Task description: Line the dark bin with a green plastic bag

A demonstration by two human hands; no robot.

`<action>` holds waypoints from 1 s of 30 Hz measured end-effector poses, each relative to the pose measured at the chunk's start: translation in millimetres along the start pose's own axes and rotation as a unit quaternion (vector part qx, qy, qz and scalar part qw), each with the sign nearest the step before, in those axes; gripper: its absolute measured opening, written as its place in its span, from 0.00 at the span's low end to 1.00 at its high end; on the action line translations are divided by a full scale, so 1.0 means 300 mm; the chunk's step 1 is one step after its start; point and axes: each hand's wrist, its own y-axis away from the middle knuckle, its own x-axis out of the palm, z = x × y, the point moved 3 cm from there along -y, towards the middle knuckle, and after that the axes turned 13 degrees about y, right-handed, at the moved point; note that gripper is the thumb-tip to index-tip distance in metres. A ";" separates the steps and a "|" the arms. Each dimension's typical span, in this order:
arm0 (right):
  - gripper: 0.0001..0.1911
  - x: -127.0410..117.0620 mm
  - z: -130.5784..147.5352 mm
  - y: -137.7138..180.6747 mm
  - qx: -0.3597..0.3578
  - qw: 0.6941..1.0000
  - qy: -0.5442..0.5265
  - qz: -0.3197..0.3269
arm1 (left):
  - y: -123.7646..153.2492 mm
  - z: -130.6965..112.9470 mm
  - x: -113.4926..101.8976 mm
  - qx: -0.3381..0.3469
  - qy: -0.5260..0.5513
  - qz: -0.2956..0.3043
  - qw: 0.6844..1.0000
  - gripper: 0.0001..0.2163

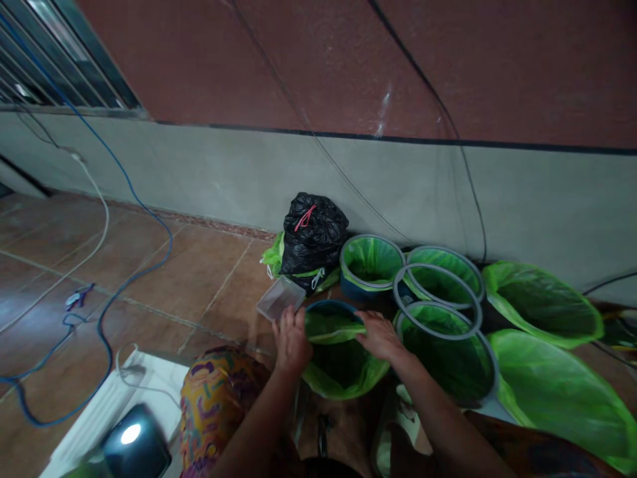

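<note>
Below, both hands work a green liner (343, 362) into a blue bin (332, 309) on the tiled floor (164, 279).

I see my left hand (291, 342) pinching the liner's rim at the bin's 9 o'clock, fingers closed on the film; my right hand (381, 335) grips the rim at 2 o'clock, fingers curled over it. The bin sits centre frame, touching a lined bin (448, 358) at its 3 o'clock, with a tied black bag (313, 236) at 12 and a clear tray (279, 299) just beside my left hand at 11. The liner looks thin, glossy, slack, draped over the near rim and partly folded across the mouth. As I judge it, uneven pulling could tear the film or slip it off the rim; my left hand could also knock the tray.
</note>
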 end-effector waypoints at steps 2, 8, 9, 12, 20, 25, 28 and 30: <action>0.21 -0.008 0.034 -0.044 -0.055 0.998 -0.007 0.030 | 0.000 -0.056 0.053 0.085 -0.008 0.128 0.988 0.25; 0.07 0.056 0.032 -0.094 -0.076 0.994 -0.008 0.080 | -0.072 -0.074 0.149 0.087 -0.022 0.253 0.963 0.13; 0.07 0.065 0.026 -0.094 -0.080 0.993 -0.013 0.082 | -0.089 -0.068 0.153 0.085 -0.025 0.259 0.962 0.10; 0.07 0.077 0.009 -0.100 -0.077 0.994 -0.034 0.066 | -0.144 -0.055 0.152 0.076 -0.024 0.255 0.964 0.06; 0.14 0.099 -0.009 -0.209 0.089 0.993 -0.065 -0.030 | -0.333 -0.054 0.149 0.009 -0.011 0.167 0.986 0.13; 0.14 0.128 -0.045 -0.286 0.133 0.985 -0.098 -0.040 | -0.419 -0.032 0.175 0.001 0.020 0.178 0.984 0.10; 0.13 0.152 -0.077 -0.326 0.137 0.983 -0.118 -0.036 | -0.456 -0.009 0.196 0.000 0.052 0.192 0.980 0.10; 0.13 0.173 -0.096 -0.348 0.136 0.981 -0.133 -0.032 | -0.475 0.008 0.211 -0.004 0.073 0.199 0.977 0.10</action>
